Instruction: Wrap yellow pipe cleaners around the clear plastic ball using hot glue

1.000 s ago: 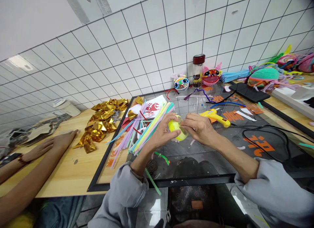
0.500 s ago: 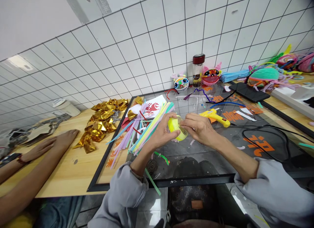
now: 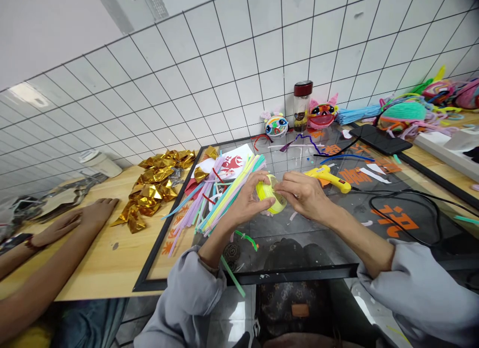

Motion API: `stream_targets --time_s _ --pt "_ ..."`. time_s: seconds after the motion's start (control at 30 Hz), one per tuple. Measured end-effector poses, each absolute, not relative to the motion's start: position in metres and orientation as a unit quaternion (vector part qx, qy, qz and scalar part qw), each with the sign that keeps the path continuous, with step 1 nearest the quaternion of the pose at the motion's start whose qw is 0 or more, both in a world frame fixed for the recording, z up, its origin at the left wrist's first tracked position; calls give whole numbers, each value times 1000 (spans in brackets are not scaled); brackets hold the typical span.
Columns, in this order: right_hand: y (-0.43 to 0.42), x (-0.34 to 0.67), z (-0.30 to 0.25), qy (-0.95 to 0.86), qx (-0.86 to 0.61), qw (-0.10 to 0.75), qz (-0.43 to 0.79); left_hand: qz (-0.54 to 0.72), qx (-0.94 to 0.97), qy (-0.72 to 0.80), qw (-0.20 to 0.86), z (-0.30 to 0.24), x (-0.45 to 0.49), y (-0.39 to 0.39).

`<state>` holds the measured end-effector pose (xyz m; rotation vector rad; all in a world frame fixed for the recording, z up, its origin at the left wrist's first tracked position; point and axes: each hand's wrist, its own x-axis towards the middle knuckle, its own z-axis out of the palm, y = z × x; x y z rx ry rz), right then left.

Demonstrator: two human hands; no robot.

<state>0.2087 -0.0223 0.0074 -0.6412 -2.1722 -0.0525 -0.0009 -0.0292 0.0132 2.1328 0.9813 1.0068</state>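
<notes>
My left hand (image 3: pixel 247 203) wraps round a small clear round container wound with yellow pipe cleaner (image 3: pixel 270 197), held just above the glass table top (image 3: pixel 318 238). From the other side my right hand (image 3: pixel 305 194) pinches the same yellow-wound container with thumb and fingertips. Both hands are closed on it at the middle of the view. A fan of coloured pipe cleaners (image 3: pixel 219 195) lies directly left of my left hand. A yellow glue gun (image 3: pixel 327 178) lies just behind my right hand.
Gold foil pieces (image 3: pixel 157 183) lie on the wooden table (image 3: pixel 101 258) at left, where another person's hands (image 3: pixel 71 223) rest flat. A jar (image 3: pixel 301 106), two small craft figures (image 3: pixel 299 121), a black tablet (image 3: pixel 379 139), black cables (image 3: pixel 411 200) and heaps of pipe cleaners (image 3: pixel 407 111) lie behind.
My fingers have shifted slightly on the yellow-wound container. The other person's hand at left has drawn back a little.
</notes>
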Motion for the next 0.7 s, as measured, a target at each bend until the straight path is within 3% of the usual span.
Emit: stream_targets --time_s 0.7 --pt "-23 209 9 -866 -251 432 -41 398 809 338 270 11 -1 -28"
